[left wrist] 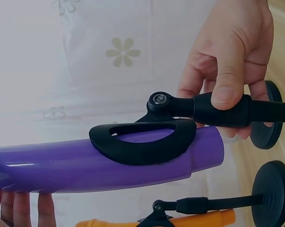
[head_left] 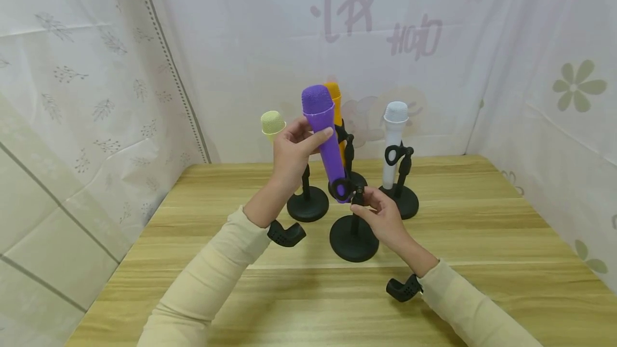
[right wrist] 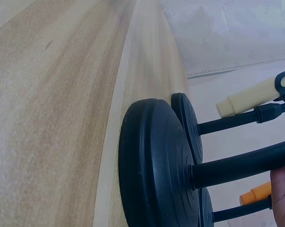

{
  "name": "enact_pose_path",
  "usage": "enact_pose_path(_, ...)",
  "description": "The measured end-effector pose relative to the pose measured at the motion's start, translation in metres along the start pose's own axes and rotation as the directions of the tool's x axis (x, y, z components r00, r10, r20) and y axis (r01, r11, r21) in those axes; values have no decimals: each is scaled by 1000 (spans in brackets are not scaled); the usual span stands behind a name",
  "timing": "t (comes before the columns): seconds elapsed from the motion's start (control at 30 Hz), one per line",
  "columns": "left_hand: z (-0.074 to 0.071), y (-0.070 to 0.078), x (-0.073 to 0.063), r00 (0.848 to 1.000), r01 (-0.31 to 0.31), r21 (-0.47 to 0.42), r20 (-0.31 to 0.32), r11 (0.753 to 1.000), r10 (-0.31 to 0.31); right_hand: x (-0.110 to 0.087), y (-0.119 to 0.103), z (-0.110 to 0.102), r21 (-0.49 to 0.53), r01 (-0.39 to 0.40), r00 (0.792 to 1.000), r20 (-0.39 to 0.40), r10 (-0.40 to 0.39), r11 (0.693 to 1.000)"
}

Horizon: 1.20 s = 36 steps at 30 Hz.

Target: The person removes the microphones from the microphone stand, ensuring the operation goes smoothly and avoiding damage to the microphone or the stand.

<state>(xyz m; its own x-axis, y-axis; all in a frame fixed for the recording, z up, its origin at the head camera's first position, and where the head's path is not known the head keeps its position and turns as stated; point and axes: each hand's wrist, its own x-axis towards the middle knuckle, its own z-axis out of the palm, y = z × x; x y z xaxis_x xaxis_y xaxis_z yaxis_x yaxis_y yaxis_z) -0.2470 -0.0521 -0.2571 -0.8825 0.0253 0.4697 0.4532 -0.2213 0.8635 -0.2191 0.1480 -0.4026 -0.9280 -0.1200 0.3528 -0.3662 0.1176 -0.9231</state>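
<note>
A purple microphone leans in my left hand, whose thumb and fingers hold its upper body. The lower end of the microphone sits in the black ring clip of a stand. My right hand pinches the collar of that stand between thumb and fingers, just below the clip joint. Under the collar, the stand's round black base shows near the middle of the wooden table. In the right wrist view, a finger lies along the stand's pole.
Behind my hands stand a yellow microphone at left, an orange microphone in the middle and a white microphone at right, each on a black stand. The wooden table ends at hanging patterned cloths.
</note>
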Motion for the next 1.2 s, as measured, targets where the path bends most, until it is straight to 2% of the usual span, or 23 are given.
enact_pose_path(0.5,-1,11,2,999,3,-44,-39,999,-4,1,-3,0,8,6,1000,2,-6,1000)
enact_pose_path(0.73,-5,21,8,997,-48,-104,-66,993,41,2,-3,-1,6,20,1000,-11,-19,1000)
enact_pose_path(1.0,-7,24,6,997,-17,-122,-77,992,8,1,-1,-3,-4,-23,1000,0,23,1000)
enact_pose_path(1.2,-9,26,7,996,-31,-122,-88,992,20,0,-8,-1,-1,-46,999,8,46,999)
